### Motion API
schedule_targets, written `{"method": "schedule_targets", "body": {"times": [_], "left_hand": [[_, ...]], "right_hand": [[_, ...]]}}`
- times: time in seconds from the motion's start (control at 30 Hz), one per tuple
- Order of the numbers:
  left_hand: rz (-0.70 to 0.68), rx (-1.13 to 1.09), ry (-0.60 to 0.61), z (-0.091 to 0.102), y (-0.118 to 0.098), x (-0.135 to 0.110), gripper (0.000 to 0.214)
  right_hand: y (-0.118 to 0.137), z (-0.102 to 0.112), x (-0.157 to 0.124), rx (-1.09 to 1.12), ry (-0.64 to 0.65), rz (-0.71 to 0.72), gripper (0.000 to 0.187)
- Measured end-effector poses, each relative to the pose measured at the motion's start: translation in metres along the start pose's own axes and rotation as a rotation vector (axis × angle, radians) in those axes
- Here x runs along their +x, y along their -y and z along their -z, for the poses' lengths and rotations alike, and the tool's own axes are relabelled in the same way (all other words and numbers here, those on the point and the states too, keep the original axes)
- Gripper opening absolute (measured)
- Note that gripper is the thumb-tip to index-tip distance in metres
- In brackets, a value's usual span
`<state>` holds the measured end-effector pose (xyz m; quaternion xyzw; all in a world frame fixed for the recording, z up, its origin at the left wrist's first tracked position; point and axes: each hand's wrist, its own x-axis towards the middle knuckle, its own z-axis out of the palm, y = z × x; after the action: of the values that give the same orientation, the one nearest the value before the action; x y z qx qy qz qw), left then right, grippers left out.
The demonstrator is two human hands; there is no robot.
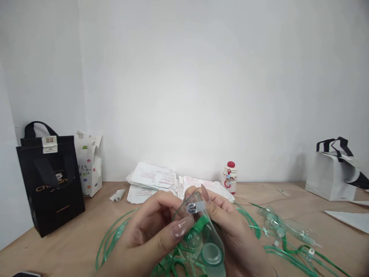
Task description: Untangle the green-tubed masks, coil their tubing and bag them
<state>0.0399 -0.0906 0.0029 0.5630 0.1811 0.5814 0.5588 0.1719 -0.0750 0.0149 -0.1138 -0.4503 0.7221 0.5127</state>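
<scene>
A clear green-tinted oxygen mask (211, 254) is held up between my two hands at the bottom centre. My left hand (155, 227) grips its left side, with the thumb near a green elastic strap (201, 223). On the other side, my right hand (230, 221) is closed around the mask's edge, thumb close to the metal nose clip (195, 207). Some of the fingers are hidden behind the mask. Below my hands lies a tangle of green straps (174, 265). Coiled green tubing (108, 240) rests on the table to the left.
Another mask with a clear bag (300, 231) and tubing lies at the right. White printed packets (154, 177) and a red-capped bottle (230, 179) are along the wall. A black bag (54, 192) and a white paper bag (93, 169) stand left, a white bag (325, 177) right.
</scene>
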Motion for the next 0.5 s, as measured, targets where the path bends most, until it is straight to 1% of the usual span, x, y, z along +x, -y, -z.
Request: {"method": "schedule_targets", "body": {"times": [0.1,0.2,0.27,0.33,0.5], "left_hand": [[0.056,-0.111,0.044,0.0020,0.0024,0.0018,0.007],[0.095,-0.187,0.074,0.0043,0.0055,0.0035,0.010],[0.108,-0.192,0.079,0.0057,0.0073,0.0046,0.010],[0.115,-0.176,0.070,0.0067,0.0085,0.0055,0.012],[0.141,-0.135,0.032,0.0059,0.0084,0.0066,0.015]], "right_hand": [[0.0008,-0.0015,-0.0013,0.008,0.027,-0.022,0.028],[0.0014,-0.0013,-0.0030,-0.012,-0.024,-0.028,0.023],[0.0011,-0.0002,-0.0038,-0.021,-0.070,-0.024,0.017],[0.0007,0.0009,-0.0041,-0.026,-0.098,-0.022,0.016],[0.0037,0.0014,-0.0035,-0.088,-0.076,0.016,0.021]]}}
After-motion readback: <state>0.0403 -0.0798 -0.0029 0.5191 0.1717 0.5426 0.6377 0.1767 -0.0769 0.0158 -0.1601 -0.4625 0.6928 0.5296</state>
